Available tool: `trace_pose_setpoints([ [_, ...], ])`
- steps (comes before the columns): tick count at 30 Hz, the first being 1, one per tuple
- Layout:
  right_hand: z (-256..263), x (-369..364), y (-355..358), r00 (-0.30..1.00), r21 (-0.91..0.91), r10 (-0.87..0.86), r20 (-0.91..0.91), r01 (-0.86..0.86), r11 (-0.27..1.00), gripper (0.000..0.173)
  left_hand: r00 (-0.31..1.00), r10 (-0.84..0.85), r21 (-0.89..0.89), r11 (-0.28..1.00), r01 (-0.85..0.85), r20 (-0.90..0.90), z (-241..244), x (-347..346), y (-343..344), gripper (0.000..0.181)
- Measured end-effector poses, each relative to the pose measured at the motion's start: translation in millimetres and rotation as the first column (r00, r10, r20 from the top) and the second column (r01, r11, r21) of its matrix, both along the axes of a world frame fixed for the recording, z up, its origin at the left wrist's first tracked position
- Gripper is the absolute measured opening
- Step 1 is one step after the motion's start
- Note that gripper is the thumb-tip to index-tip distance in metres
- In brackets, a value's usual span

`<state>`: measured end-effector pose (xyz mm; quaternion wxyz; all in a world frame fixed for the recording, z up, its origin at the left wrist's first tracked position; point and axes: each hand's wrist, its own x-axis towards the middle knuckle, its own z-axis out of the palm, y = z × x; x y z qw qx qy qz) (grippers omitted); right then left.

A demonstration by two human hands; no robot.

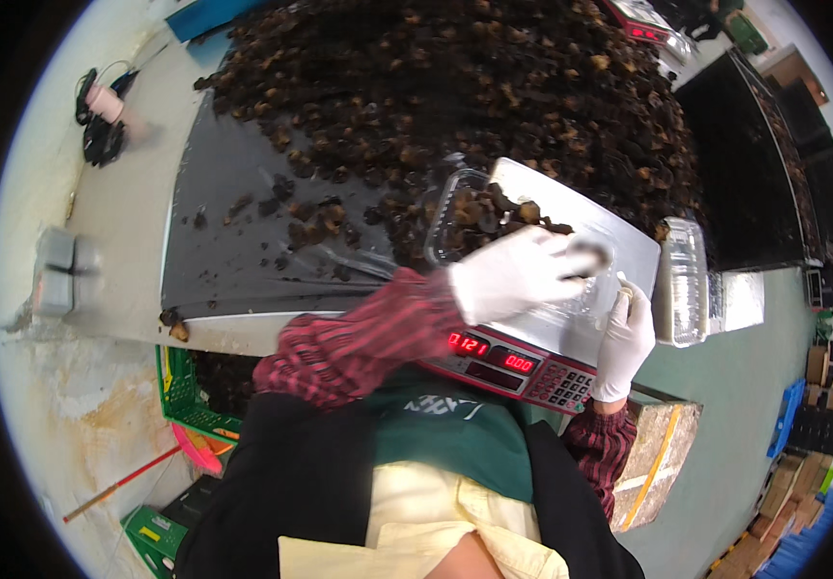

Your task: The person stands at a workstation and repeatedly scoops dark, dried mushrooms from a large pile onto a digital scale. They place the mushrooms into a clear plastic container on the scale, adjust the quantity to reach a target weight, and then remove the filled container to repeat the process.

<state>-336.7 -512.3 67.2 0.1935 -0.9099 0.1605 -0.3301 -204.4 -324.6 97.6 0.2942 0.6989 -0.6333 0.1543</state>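
A clear plastic container (pixel 432 233) lies on the steel pan (pixel 630 257) of a red electronic scale (pixel 561 398) with lit red digits. Pieces of dark brown fungus, apparently wood ear mushroom, fill its left part. My left hand (pixel 514 275), in a white glove, reaches across the container. Motion blurs its fingers, and a dark piece shows at the fingertips; whether they grip it I cannot tell. At the container's right side my right hand (pixel 626 336), also gloved, pinches clear plastic between thumb and fingers.
A large heap of dark fungus (pixel 416 87) covers the black-sheeted table (pixel 221 181). Nested clear containers (pixel 683 282) stand right of the scale. A second scale (pixel 644 29) is at the far right. Below left is a green crate (pixel 196 412); a foam box (pixel 652 463) stands below right.
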Motion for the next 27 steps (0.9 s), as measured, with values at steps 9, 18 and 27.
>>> trace_pose_setpoints([
  [9, -1, 15, 31, 0.992, -0.229, 0.109, -0.065, -0.121, 0.966, 0.02, 0.986, 0.112, -0.038, 0.992, -0.118, -0.124, 5, 0, 33, 0.02],
  [18, 6, 7, 25, 0.998, 0.06, 0.061, -0.006, -0.061, 0.996, 0.017, 0.661, 0.746, 0.394, 0.633, -0.666, -0.082, -95, 63, 212, 0.044],
  [27, 2, 0, 16, 0.998, 0.264, 0.029, -0.053, -0.013, 0.964, 0.016, 0.62, 0.644, 0.096, 0.724, -0.683, -0.449, -97, 61, 207, 0.016],
])
